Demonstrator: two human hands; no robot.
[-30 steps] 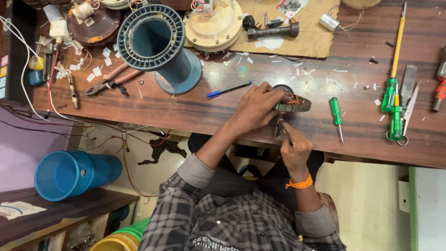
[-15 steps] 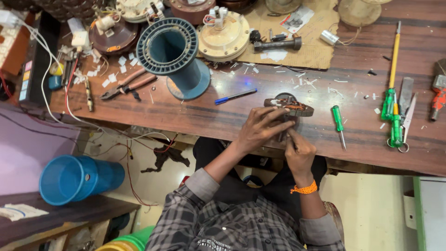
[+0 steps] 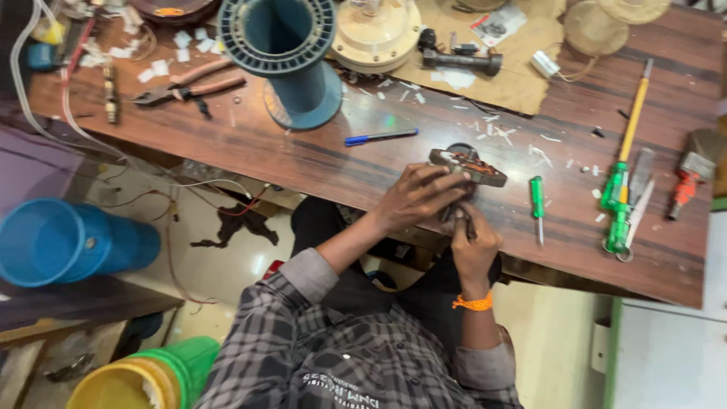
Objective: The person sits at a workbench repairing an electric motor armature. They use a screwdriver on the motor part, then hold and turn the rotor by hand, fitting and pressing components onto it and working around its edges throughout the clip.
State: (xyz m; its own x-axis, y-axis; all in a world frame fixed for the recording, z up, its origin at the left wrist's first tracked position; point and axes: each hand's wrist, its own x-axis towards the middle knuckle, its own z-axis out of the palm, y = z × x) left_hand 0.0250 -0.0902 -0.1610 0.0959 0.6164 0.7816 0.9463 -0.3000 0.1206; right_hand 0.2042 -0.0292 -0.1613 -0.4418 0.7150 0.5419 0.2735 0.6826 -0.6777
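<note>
Cluttered wooden workbench [image 3: 303, 151] here, scraps of paper and bits all over it, seen from above the person sitting at it. Left hand [image 3: 413, 198] is curled over the near side of a dark round motor winding [image 3: 468, 167] with coppery wire showing on top, fingers closed around its edge and pinning it right at the front lip of the bench. Right hand [image 3: 471, 244] is just below it, closed tight around a thin dark tool [image 3: 463, 221], tip pointed up toward the underside of the winding. Can't tell exactly what kind of tool, too small.

Stuff around it: blue pen [image 3: 381, 137] just to the left, small green screwdriver [image 3: 537, 203] just to the right, a long yellow-shafted screwdriver [image 3: 628, 144] further right with a red-handled tool [image 3: 684, 188] beyond. Big blue plastic spool [image 3: 288, 53] stands further back, pliers [image 3: 182, 85] well off to the left.

What I'd worry about: the winding sits half over the bench edge, so if the left-hand grip loosens while the tool pushes up, it could tip off toward the lap or floor. Also a poke with a hard tip could easily nick that fine wire. And the tool points roughly at the left palm, so a slip could jab it.
</note>
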